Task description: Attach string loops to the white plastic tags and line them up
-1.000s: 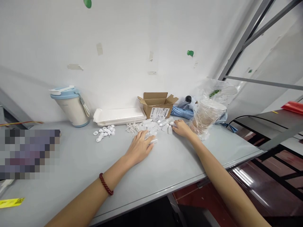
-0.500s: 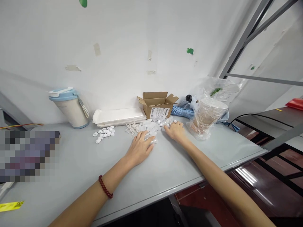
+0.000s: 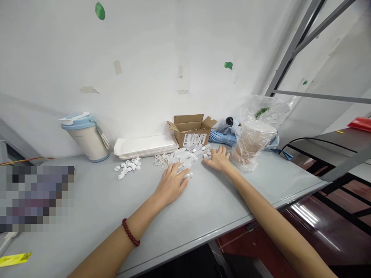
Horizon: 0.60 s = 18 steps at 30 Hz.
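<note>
Handling Loose Clear Plastic Tubes (image 3: 191,156)

At the near left, a yellow label (image 3: 15,259) is lying on the grey table (image 3: 162,239). A dark red bead bracelet (image 3: 130,232) is encircling the left wrist. Beyond it, the left hand (image 3: 172,186) is resting palm down at the near edge of the tube pile, its fingers slightly bent and a tube end showing beside the thumb. Whether it is gripping that tube cannot be told. The right hand (image 3: 219,159) is resting at the pile's right end with fingers loosely spread; no held item is showing.

The step in hand appears to be arranging the loose tubes between both hands. By judgement, the next move is calling for light, level finger pressure, since round tubes are liable to roll.

Left of the pile, white strands (image 3: 162,160) are lying tangled; farther left, small white caps (image 3: 133,165) are forming a separate cluster. Along the far side, a tumbler (image 3: 89,143), a flat white pack (image 3: 145,144), an uncovered cardboard box (image 3: 180,139), a blue fabric bundle (image 3: 222,138) and a plastic-wrapped cup (image 3: 254,141) are standing or lying from left to right.
</note>
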Each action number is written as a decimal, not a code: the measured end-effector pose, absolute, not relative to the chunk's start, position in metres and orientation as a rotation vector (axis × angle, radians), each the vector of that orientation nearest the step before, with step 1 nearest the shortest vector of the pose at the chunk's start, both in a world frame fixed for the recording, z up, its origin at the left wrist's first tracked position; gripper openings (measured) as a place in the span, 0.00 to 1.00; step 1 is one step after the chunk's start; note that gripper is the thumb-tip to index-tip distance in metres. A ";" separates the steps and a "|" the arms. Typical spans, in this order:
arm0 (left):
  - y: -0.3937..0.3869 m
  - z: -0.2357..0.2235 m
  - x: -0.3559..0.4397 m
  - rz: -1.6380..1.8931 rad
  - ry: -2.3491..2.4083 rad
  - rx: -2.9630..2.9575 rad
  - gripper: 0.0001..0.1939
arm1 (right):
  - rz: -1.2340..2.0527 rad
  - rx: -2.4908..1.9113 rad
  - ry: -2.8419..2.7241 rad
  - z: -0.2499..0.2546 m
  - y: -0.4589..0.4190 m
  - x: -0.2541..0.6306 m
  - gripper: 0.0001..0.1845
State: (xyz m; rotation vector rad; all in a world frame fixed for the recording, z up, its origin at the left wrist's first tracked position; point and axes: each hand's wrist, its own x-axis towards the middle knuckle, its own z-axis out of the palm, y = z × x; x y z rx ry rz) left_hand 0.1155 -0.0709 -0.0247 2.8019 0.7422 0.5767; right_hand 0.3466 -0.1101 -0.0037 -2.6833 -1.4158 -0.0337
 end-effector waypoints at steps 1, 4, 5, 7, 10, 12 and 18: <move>-0.071 -0.024 0.115 0.568 0.741 2.803 0.19 | 0.028 -2.687 -1.407 -0.003 -0.111 0.350 0.38; -0.072 -0.024 0.115 0.554 0.750 2.800 0.19 | 0.090 -2.657 -1.433 -0.001 -0.112 0.355 0.34; -0.072 -0.024 0.115 0.553 0.757 2.798 0.19 | 0.069 -2.646 -1.457 0.000 -0.113 0.356 0.32; -0.072 -0.024 0.115 0.557 0.770 2.793 0.19 | 0.000 -2.636 -1.491 0.001 -0.114 0.357 0.28; -0.071 -0.024 0.115 0.566 0.761 2.791 0.19 | -0.041 -2.626 -1.523 0.003 -0.115 0.359 0.26; -0.070 -0.024 0.116 0.571 0.755 2.792 0.19 | 0.000 -2.621 -1.556 0.004 -0.116 0.360 0.27; -0.069 -0.028 0.115 0.640 0.733 2.788 0.19 | 0.027 -2.580 -1.636 0.004 -0.117 0.360 0.30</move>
